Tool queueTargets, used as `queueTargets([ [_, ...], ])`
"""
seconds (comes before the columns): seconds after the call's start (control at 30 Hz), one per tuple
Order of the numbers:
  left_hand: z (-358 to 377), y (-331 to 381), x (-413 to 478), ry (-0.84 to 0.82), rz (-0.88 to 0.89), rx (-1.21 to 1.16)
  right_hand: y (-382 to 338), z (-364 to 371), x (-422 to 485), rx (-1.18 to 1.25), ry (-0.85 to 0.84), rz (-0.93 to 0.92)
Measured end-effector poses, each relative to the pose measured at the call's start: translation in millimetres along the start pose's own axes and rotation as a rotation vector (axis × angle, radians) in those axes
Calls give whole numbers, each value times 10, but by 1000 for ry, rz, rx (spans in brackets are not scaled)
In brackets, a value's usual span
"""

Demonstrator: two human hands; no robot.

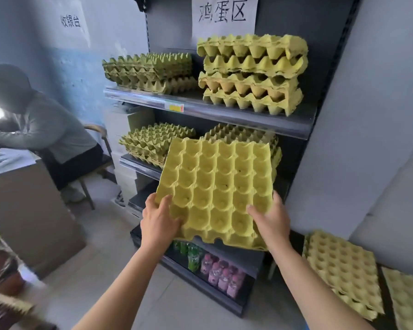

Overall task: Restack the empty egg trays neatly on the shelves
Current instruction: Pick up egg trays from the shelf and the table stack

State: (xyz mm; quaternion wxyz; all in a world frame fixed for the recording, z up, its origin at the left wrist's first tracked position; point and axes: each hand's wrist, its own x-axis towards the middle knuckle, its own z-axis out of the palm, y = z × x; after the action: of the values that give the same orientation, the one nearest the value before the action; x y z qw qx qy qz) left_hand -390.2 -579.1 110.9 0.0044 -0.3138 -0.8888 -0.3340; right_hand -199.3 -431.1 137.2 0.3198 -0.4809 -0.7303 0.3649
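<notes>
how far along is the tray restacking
Partly done. Done: the top-left stack and middle-left stack look nested on the shelves. In hand: the left hand and right hand grip one tray in front of the middle level. Left: the top-right stack is gapped and crooked, and the loose trays at lower right are not yet shelved.

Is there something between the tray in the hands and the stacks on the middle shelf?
The left hand and right hand hold the tray before the right stack; nothing visible lies between.
</notes>
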Motion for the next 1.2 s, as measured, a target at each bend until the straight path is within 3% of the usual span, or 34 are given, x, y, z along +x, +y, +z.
queueTargets([
  [0.17,-173,-594,563,23,-123,1,-389,720,145,-32,-92,-134],
  [0.3,-323,-1008,1151,119,-204,70,-654,1352,380,-19,-224,-165],
  [0.43,-420,-1330,1763,113,-258,124,-936,1943,784,36,-297,-183],
  [0.67,-565,-1581,2771,136,-231,103,-1377,2579,1405,35,-237,-198],
  [0.8,-558,-1711,3432,86,-187,52,-1583,2937,1775,92,-189,-118],
  [0.97,-495,-1802,4182,66,54,44,-1819,3390,2144,147,-12,5],
  [1.13,-356,-1900,4668,-38,707,210,-2081,3792,2482,193,135,107],
  [1.2,-297,-1915,4852,-91,805,313,-2158,3901,2625,193,170,124],
])
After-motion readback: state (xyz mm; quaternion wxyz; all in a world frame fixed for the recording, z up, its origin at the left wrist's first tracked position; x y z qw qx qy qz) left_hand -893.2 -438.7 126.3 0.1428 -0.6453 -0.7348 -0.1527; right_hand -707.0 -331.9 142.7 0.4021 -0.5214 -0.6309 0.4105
